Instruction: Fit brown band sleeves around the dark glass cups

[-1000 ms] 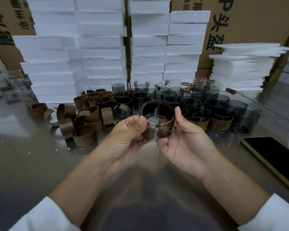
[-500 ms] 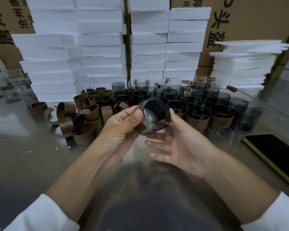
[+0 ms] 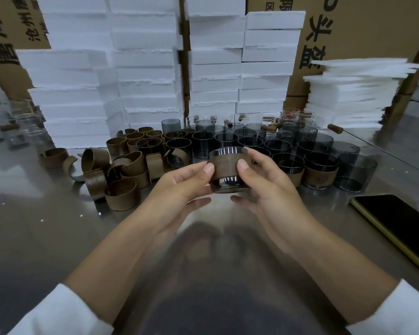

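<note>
Inspector A: Step in hand is seating. The left hand (image 3: 184,187) and right hand (image 3: 269,187) both grip one dark glass cup (image 3: 228,183) at centre frame, thumbs pressing its brown band sleeve (image 3: 224,169); glass shows above and below the band.

Inspector B: Next move, by judgement: square the band; set the cup beside the sleeved cups (image 3: 321,175) at centre right. Hidden: the far fingers, the band's seam, the cup's far side.

Even, bright indoor light. The counter (image 3: 46,238) shows soft glare at its left edge, a blurred dark reflection at its near edge. Highlights glint on the dark glass cup (image 3: 228,183). Foam stacks (image 3: 145,68) bow from wide-angle distortion.
</note>
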Tool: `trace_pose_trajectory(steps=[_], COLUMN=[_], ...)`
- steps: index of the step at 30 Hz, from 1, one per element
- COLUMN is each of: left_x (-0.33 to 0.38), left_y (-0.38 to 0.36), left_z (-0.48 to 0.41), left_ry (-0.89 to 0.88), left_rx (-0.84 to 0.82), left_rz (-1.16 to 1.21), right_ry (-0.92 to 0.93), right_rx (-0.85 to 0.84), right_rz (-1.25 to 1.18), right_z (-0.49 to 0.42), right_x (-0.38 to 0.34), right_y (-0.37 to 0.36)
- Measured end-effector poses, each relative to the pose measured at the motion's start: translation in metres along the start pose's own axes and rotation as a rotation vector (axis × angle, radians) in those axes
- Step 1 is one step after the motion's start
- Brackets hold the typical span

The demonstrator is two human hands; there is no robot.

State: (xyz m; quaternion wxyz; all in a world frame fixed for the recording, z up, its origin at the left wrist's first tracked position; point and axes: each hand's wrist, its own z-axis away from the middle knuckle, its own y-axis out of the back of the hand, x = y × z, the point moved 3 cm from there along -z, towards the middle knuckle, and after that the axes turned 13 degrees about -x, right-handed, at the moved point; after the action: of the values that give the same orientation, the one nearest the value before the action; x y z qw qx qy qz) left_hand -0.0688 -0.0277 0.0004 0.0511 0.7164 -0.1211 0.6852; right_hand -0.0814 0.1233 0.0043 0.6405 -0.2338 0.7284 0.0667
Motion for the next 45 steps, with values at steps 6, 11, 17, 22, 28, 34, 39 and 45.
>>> trace_pose_trajectory(steps=[6, 11, 17, 22, 28, 34, 39, 45], left_x=[0.0, -0.008, -0.009, -0.011, -0.011, -0.01, -0.01, -0.011], left_y=[-0.006, -0.007, 0.002, 0.003, 0.007, 0.007, 0.006, 0.005], left_z=[0.002, 0.0, -0.004, -0.005, -0.007, -0.007, -0.007, -0.008], left_ry=[-0.033, 0.034, 0.045, 0.04, -0.014, -0.05, -0.062, -0.056], left_rx=[0.04, 0.001, 0.046, 0.034, 0.107, 0.143, 0.13, 0.119], left_rz=[0.008, -0.072, -0.061, -0.055, -0.052, -0.024, -0.02, -0.032], right_ry=[0.046, 0.048, 0.155, 0.004, -0.087, -0.098, -0.072, 0.036], right_rx=[0.007, 0.172, 0.272, 0.422, 0.622, 0.632, 0.606, 0.535], right_rz=[0.129, 0.42, 1.024, 1.18, 0.991, 0.998, 1.105, 1.063], right_z=[-0.002, -0.003, 0.002, 0.003, -0.002, -0.006, -0.007, -0.01], right_x=[0.006, 0.01, -0.004, -0.01, -0.014, -0.009, -0.009, -0.007], right_y=[0.0, 0.012, 0.025, 0.043, 0.072, 0.084, 0.083, 0.082])
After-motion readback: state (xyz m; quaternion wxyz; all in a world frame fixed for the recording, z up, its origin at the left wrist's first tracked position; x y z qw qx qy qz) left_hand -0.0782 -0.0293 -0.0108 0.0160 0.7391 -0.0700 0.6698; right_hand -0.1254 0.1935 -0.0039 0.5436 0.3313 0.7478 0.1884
